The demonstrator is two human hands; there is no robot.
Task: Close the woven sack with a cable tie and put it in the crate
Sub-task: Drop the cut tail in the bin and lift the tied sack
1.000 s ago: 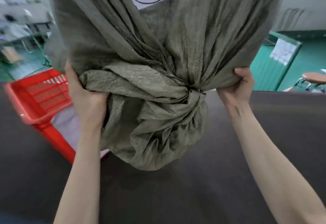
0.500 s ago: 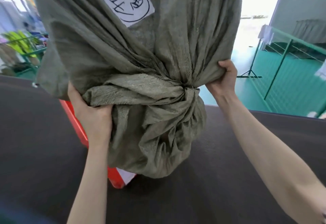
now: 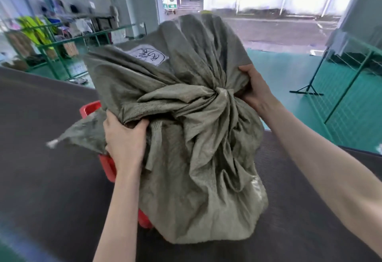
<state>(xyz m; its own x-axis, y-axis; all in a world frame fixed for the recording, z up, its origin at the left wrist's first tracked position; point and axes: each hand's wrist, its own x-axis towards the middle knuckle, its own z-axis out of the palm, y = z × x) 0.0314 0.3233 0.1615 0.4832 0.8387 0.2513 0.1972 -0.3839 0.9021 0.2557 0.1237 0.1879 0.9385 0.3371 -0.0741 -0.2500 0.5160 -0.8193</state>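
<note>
On sack (image 3: pixel 196 137) white label (image 3: pixel 149 55), handwriting illegible

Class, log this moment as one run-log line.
sack: gathered neck shut, over red crate | left hand: gripping sack | right hand: gripping sack | cable tie: not visible

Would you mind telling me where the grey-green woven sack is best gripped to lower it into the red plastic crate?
Probably the bunched folds on either side of the cinched neck of the grey-green woven sack, coming from both sides as the left hand and right hand do. Gathered fabric there offers ridges to clench; the bulging body looks too wide.
</note>
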